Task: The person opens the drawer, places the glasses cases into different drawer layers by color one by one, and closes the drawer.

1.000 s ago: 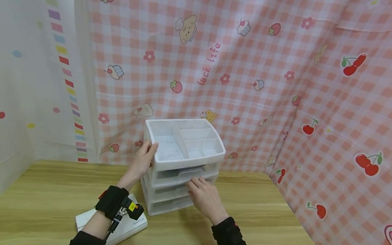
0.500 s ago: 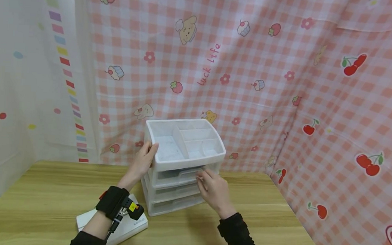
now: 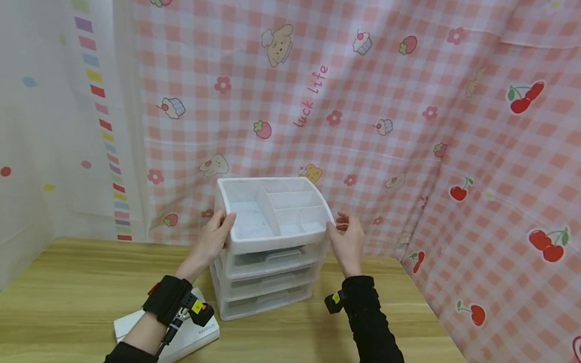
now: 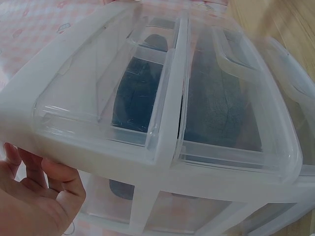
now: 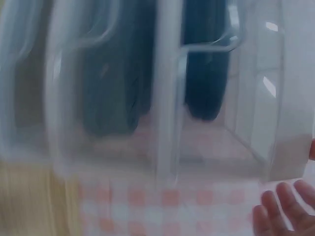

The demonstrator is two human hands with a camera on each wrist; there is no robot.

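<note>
1. Head view, nearest first: a white flat box lies on the near left of the wooden table, partly under the person's left forearm, which wears a black wrist strap.
2. Beyond it, mid-table, stands the white drawer organizer, three clear drawers stacked under an open, divided top tray. All three drawers look pushed in.
3. The left hand grips the organizer's upper left corner, thumb hooked over the tray rim and fingers curled against the side; the left wrist view shows those fingers just under the rim.
4. The right hand is at the upper right corner, fingers loosely spread. It appears to touch the rim or sit just beside it; I cannot tell whether it has closed on it. The right wrist view is too blurred to settle this.
5. Risks, as I judge them: with only one firm grip, any lift or turn could tilt the unit, letting the drawers slide out towards the near edge. The smooth plastic may also slip from the fingers.
6. Farthest back hangs the pink checked curtain, close behind the organizer, which could snag it.
</note>
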